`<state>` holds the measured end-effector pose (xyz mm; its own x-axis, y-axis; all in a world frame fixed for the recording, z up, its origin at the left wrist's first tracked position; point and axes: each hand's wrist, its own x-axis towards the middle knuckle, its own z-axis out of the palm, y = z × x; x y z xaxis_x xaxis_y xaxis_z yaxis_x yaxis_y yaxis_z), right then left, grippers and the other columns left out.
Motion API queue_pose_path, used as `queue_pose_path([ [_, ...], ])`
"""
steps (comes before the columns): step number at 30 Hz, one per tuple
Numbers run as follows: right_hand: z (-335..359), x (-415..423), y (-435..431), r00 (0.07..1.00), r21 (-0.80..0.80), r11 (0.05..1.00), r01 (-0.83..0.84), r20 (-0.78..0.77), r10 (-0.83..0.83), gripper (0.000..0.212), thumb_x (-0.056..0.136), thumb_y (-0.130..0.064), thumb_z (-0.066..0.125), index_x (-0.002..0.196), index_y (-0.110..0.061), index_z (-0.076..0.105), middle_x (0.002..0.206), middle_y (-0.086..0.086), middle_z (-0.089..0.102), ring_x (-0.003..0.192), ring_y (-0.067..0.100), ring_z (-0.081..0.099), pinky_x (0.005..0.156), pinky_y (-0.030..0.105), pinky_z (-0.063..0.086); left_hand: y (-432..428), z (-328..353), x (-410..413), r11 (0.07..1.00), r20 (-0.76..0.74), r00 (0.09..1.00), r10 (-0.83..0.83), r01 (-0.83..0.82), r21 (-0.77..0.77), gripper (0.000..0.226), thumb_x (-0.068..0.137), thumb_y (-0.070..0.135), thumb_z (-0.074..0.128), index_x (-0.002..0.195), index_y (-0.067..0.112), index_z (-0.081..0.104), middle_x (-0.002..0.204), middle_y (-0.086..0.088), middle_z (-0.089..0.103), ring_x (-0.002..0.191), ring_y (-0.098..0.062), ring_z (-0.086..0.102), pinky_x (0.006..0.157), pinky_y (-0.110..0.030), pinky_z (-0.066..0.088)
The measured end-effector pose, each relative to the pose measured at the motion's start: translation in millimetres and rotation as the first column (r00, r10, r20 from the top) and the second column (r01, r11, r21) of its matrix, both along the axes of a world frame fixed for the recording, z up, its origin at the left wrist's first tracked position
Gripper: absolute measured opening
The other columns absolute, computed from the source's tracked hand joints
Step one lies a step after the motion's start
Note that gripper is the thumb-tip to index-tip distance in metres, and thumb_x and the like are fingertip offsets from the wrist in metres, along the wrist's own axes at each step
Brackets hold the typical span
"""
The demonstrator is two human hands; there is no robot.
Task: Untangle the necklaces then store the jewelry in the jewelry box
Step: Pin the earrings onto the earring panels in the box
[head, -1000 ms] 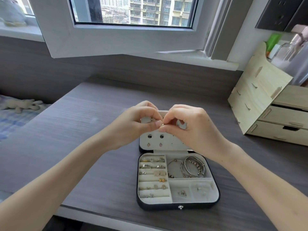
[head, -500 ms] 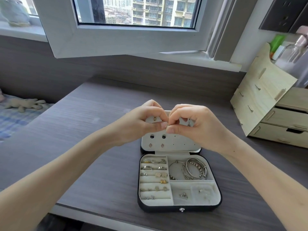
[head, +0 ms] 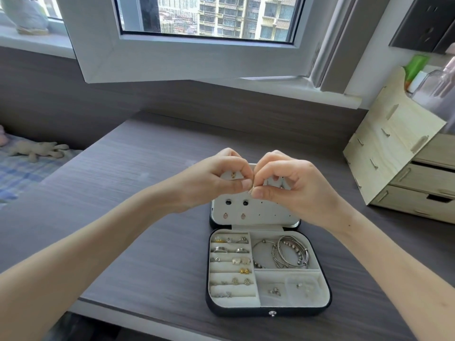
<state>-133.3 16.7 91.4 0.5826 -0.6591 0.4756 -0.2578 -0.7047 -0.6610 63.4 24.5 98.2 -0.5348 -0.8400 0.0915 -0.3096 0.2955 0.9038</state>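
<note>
We're over the desk (head: pixel 138 183) now, both hands raised above the open jewelry box (head: pixel 268 313), and they meet right in the middle. Our left hand (head: pixel 211 178) has thumb and forefinger pressed together, and our right hand (head: pixel 290 185) does the same, the two pinches touching tip to tip. Between them sits a tiny metal piece (head: pixel 250 191), clamped from both sides; it's too small for us to say whether it is a clasp, a ring or a bit of chain. No loose length of necklace shows hanging from our fingers.

Below our hands the box lies flat near the front edge of the desk, its lid (head: pixel 268 212) folded back away from us. The lid's pale panel carries a few earrings (head: pixel 236 209), partly hidden behind our hands. In the tray, the left side has padded rows holding rings and studs (head: pixel 234 262). The upper right compartment holds a cluster of bangles and a beaded bracelet (head: pixel 285 252). The lower right compartment has a few small pieces (head: pixel 274 291) and what looks like a clear little bag (head: pixel 304 286).

Off to the right stands a wooden drawer unit (head: pixel 403 163), well apart from the box. An open window (head: pixel 197 40) hangs over the back of the desk.
</note>
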Motion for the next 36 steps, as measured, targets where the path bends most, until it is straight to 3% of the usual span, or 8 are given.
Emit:
queue_pose_path([
  [7,-2,2,2,1.000,-0.051,0.999,0.005,-0.014,-0.006,0.019,0.080,-0.024,0.066,0.076,-0.006,0.063,0.083,-0.001,0.056,0.084,0.017,0.051,0.080,0.028,0.042,2,1,-1,1.000,0.051,0.999,0.004,-0.003,-0.016,0.010,0.092,0.022,0.058,0.088,0.014,0.061,0.098,0.003,0.040,0.086,-0.007,0.043,0.078,-0.020,0.037],
  [9,-4,6,4,0.997,-0.216,0.976,0.032,-0.067,-0.048,0.017,0.082,-0.020,0.065,0.077,-0.004,0.063,0.082,0.001,0.056,0.084,0.019,0.050,0.079,0.027,0.042,1,1,-2,0.999,0.065,0.998,0.020,-0.018,-0.038,0.009,0.093,0.018,0.056,0.087,0.014,0.060,0.096,0.004,0.040,0.086,-0.007,0.042,0.078,-0.020,0.037],
  [12,-6,15,5,0.968,-0.558,0.828,0.053,-0.174,-0.180,0.011,0.085,-0.008,0.062,0.077,0.000,0.063,0.083,0.007,0.059,0.082,0.025,0.049,0.076,0.026,0.042,-1,-1,-4,0.996,0.063,0.996,0.057,-0.053,-0.067,0.016,0.094,0.015,0.054,0.079,0.019,0.056,0.092,0.004,0.040,0.084,-0.008,0.041,0.078,-0.020,0.037],
  [16,-8,22,9,0.913,-0.714,0.694,0.094,-0.216,-0.347,0.013,0.086,-0.005,0.054,0.077,0.001,0.062,0.082,0.010,0.062,0.077,0.030,0.054,0.070,0.033,0.044,-2,-4,-9,0.990,0.065,0.992,0.108,-0.101,-0.102,0.029,0.093,0.009,0.052,0.069,0.024,0.046,0.087,0.006,0.037,0.074,-0.001,0.038,0.069,-0.011,0.034],
  [21,-4,22,13,0.925,-0.580,0.791,0.195,-0.158,-0.345,0.007,0.081,-0.003,0.062,0.075,-0.001,0.059,0.079,0.009,0.061,0.077,0.020,0.050,0.072,0.008,0.033,0,-3,-12,0.984,0.063,0.990,0.130,-0.121,-0.130,0.031,0.094,0.010,0.050,0.068,0.024,0.045,0.086,0.006,0.035,0.067,0.004,0.037,0.063,-0.008,0.033],
  [26,-1,18,10,0.949,-0.462,0.875,0.144,-0.187,-0.254,0.016,0.085,-0.017,0.054,0.077,-0.003,0.060,0.080,0.004,0.058,0.079,0.021,0.051,0.073,0.025,0.040,2,-1,-12,0.983,0.082,0.988,0.134,-0.122,-0.140,0.029,0.095,0.012,0.048,0.069,0.024,0.046,0.087,0.006,0.035,0.067,0.003,0.037,0.064,-0.008,0.034],
  [32,1,21,11,0.948,-0.354,0.911,0.211,-0.153,-0.279,0.012,0.081,-0.018,0.061,0.076,-0.007,0.060,0.082,-0.003,0.056,0.083,0.016,0.050,0.076,0.015,0.037,1,-2,-13,0.979,0.084,0.984,0.156,-0.143,-0.142,0.026,0.096,0.010,0.045,0.072,0.017,0.045,0.089,0.003,0.035,0.074,-0.007,0.037,0.062,-0.011,0.033],
  [36,1,25,21,0.959,-0.236,0.952,0.197,-0.154,-0.236,0.010,0.079,-0.016,0.064,0.076,-0.008,0.059,0.088,0.001,0.061,0.093,0.018,0.051,0.083,0.020,0.038,-3,-4,-10,0.970,0.102,0.973,0.209,-0.194,-0.145,0.029,0.096,0.007,0.041,0.070,0.020,0.045,0.088,0.004,0.037,0.074,-0.003,0.039,0.064,-0.011,0.033],
])
